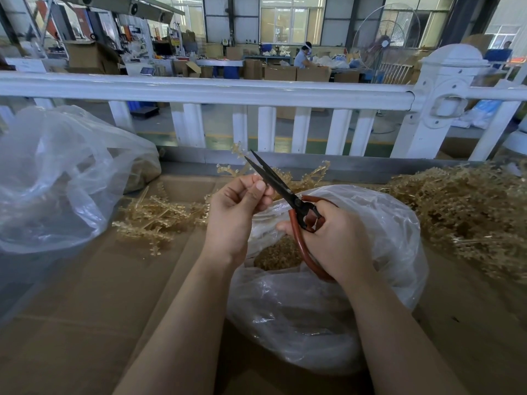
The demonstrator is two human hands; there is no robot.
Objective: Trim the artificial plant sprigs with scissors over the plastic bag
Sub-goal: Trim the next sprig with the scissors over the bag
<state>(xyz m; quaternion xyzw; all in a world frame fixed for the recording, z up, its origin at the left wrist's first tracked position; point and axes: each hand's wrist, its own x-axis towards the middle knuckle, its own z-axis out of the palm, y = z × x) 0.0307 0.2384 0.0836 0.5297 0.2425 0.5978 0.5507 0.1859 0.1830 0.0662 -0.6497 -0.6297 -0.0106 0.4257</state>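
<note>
One scissors (281, 188), two plastic bags. Left hand (236, 212) fingers (258, 187) pinch one sprig (236, 163); right hand (333, 240) grips the handles, blades parted just above left fingertips.

Dark matt metal blades and smooth reddish-brown coated handles on the scissors (288, 195); thin, crinkled, glossy clear plastic bag (328, 317); translucent tan plastic sprigs (154, 218); matt brown cardboard surface (99, 295); glossy white fence rail (199, 91)

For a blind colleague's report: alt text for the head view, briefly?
The right hand grips red-handled scissors, blades slightly open, while the left hand pinches a golden sprig above an open plastic bag of trimmings on cardboard.
</note>
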